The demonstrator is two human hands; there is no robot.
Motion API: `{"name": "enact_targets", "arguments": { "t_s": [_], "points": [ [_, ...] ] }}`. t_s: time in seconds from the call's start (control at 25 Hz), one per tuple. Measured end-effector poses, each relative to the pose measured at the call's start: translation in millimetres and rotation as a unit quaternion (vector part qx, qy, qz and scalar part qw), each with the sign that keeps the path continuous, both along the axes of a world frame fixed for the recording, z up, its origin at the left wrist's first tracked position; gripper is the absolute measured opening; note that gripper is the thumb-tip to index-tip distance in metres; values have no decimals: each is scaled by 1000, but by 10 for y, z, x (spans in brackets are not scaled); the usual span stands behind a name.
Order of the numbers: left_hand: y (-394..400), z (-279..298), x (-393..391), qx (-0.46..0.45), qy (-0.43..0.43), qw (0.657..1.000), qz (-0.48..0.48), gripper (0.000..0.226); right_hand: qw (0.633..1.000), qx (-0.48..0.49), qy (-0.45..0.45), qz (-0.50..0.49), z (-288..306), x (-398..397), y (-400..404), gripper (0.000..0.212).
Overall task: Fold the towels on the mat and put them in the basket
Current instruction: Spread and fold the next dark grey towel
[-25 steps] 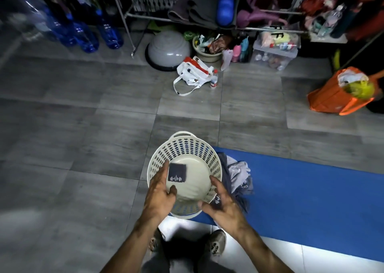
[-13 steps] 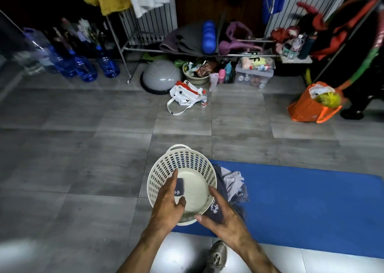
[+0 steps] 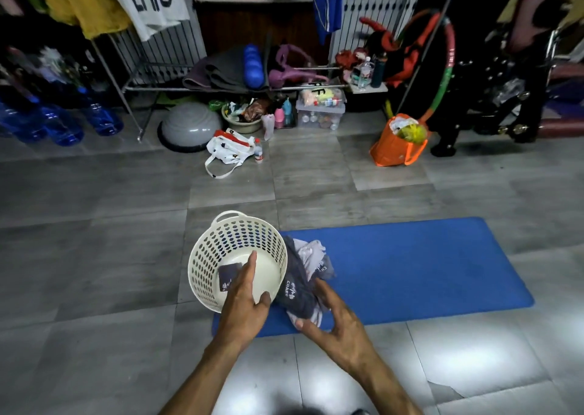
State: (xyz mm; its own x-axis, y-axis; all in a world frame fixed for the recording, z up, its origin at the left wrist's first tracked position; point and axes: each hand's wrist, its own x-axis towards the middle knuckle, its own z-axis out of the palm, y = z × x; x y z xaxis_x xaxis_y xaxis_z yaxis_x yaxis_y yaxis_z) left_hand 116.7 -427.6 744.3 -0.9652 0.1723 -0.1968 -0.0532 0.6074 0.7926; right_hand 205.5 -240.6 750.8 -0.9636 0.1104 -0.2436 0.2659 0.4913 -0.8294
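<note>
A cream perforated basket (image 3: 221, 244) stands at the left end of the blue mat (image 3: 410, 263). A small folded dark towel (image 3: 228, 276) lies inside it against the left wall. My left hand (image 3: 245, 307) reaches over the near rim, fingers pointing into the basket beside that towel, thumb on the rim. A loose heap of dark and grey towels (image 3: 303, 275) sits on the mat right of the basket. My right hand (image 3: 335, 323) rests on the heap's near edge, fingers spread and curled on the cloth.
Grey tiled floor all around. Far side: blue water bottles (image 3: 63, 123), a grey dome (image 3: 189, 127), a white bag (image 3: 230, 152), an orange bag (image 3: 395, 146), a clothes rack with hanging garments, and a clear storage box (image 3: 320, 111).
The view has tilted up and the basket sits lower in the frame. My right hand moved from the basket's rim onto the towel heap. My left hand stays at the basket.
</note>
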Motion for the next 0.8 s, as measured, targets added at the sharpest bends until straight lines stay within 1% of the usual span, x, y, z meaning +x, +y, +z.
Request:
{"name": "enact_targets", "arguments": {
  "t_s": [0.12,0.24,0.32,0.44,0.56,0.68,0.8],
  "points": [
    [276,18,232,3,-4,1000,1,84,1000,22,-6,-4,-23,276,300,88],
    [733,-14,496,5,-3,1000,7,82,1000,15,-11,-11,-45,626,796,83],
    [1081,-44,661,2,-4,1000,13,81,1000,13,-9,-16,-63,885,1193,83],
    [1807,-128,999,11,-21,999,28,80,999,27,-25,-30,-145,1384,2062,86],
    [2511,-192,1298,23,-36,999,29,84,998,35,-31,-38,-177,1781,2895,81],
    [3044,-212,1492,32,-48,998,20,85,998,40,-49,-22,-142,1901,3424,83],
    [3449,-203,1535,49,-54,997,16,86,996,70,-56,-9,-140,1772,3773,95]
  ]
}}
